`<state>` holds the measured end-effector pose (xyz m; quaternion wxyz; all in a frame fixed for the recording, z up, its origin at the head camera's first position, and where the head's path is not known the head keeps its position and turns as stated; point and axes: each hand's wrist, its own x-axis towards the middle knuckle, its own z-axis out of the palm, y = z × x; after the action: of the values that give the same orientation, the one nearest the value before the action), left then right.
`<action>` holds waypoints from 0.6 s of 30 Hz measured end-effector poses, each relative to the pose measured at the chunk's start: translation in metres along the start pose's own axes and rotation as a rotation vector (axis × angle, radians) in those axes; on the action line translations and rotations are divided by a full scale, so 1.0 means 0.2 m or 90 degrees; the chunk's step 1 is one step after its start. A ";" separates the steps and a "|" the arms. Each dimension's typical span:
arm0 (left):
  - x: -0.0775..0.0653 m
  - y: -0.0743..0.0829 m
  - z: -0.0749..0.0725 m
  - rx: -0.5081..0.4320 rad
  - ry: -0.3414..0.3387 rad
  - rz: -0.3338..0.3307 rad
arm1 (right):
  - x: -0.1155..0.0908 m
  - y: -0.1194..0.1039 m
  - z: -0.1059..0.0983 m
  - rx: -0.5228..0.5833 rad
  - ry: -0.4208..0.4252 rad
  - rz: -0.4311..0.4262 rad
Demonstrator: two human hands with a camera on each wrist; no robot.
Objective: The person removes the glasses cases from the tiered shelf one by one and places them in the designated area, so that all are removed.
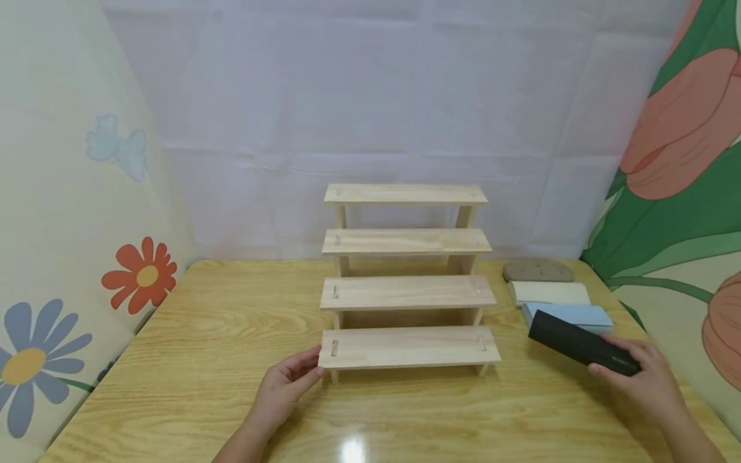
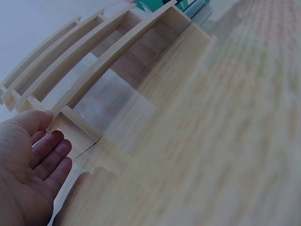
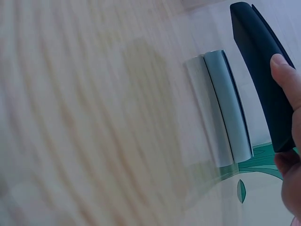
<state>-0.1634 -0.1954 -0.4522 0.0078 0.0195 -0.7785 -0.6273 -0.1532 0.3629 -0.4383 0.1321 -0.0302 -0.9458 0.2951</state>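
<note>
A stepped wooden display rack [image 1: 408,292] with several pale plank shelves stands on the table. My left hand [image 1: 286,386] is at the left end of its lowest shelf; the thumb touches the front corner. In the left wrist view, the other fingers of this hand [image 2: 28,165] lie loosely bent beside the rack's leg, not wrapped round it. My right hand [image 1: 648,379] grips one end of a long black glasses case [image 1: 579,341], tilted and raised off the table. The thumb lies along the case [image 3: 263,75] in the right wrist view.
Beyond the black case, a light blue case [image 1: 570,315], a cream case [image 1: 550,293] and a grey-brown case [image 1: 538,271] lie in a row at the table's right. White cloth [image 1: 370,96] hangs behind the wood-grain table [image 1: 243,308]; flower-printed panels [image 1: 145,276] flank it.
</note>
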 end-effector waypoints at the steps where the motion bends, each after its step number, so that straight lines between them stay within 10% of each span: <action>1: 0.00 0.00 0.00 0.000 0.000 -0.001 | 0.00 0.00 0.00 -0.001 -0.004 0.002; 18: 0.00 0.00 0.00 0.010 0.000 -0.003 | -0.03 0.04 0.03 -0.028 -0.028 -0.001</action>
<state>-0.1636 -0.1961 -0.4530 0.0065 0.0217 -0.7832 -0.6214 -0.1496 0.3645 -0.4491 0.1109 -0.0261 -0.9548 0.2745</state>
